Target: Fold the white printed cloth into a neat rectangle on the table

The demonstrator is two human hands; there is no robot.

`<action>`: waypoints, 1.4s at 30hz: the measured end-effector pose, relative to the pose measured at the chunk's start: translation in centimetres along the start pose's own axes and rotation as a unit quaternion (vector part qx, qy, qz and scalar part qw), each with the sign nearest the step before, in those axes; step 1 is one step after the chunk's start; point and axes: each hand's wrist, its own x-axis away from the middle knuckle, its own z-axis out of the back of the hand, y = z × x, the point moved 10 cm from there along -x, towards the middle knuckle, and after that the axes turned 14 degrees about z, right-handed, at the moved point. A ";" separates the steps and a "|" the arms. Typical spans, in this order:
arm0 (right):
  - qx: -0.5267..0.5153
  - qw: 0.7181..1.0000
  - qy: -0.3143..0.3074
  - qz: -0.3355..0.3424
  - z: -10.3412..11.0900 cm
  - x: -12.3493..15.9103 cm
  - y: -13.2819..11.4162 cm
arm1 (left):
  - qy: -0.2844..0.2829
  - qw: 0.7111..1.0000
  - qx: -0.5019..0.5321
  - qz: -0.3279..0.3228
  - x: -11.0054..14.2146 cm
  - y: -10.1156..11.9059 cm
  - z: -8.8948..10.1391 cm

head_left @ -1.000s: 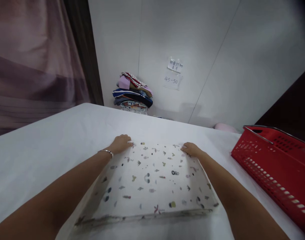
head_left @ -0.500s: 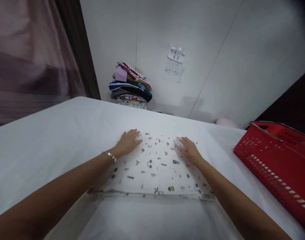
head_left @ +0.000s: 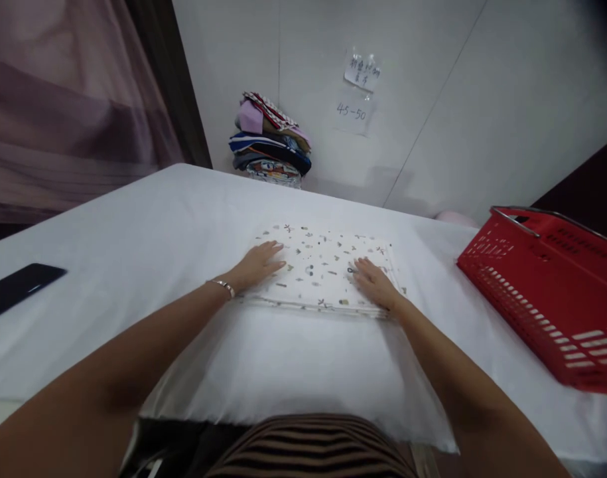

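Observation:
A folded white cloth (head_left: 323, 265) with small printed cactus-like and plant motifs lies flat on the white-covered table (head_left: 184, 226). Its layered near edge faces me. My left hand (head_left: 258, 264) rests flat on the cloth's left side, fingers stretched out, and a silver bracelet circles that wrist. On the right side of the cloth lies my right hand (head_left: 373, 281), palm down with fingers spread. Neither hand grips anything.
A red plastic basket (head_left: 542, 292) with a metal handle stands at the right. Behind the far edge rises a stack of folded fabrics (head_left: 273, 143). A dark phone (head_left: 22, 285) lies at the left. Paper notes (head_left: 355, 103) hang on the wall.
The view has tilted down, bringing the phone and a striped top into sight. Both hands now lie nearer the cloth's near edge than before, still flat on it.

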 end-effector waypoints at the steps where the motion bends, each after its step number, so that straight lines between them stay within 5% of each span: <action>1: -0.019 0.999 0.027 0.014 0.5 0.5 -0.8 | 0.015 1.000 0.019 -0.015 0.9 0.7 0.7; 5: -0.058 0.984 0.091 0.139 1.3 3.1 -6.0 | 0.054 0.988 0.070 -0.123 6.0 5.2 2.4; 11: 0.016 0.974 0.069 0.216 -0.1 4.2 -10.3 | 0.044 0.982 0.079 -0.166 8.6 8.5 0.4; 21: 0.078 0.971 0.090 0.205 -0.5 4.5 -10.9 | 0.102 0.978 0.031 -0.180 9.4 9.2 -0.6; 42: 0.106 0.975 0.074 0.183 -1.5 4.2 -10.4 | 0.091 0.984 0.030 -0.148 9.1 9.3 -0.8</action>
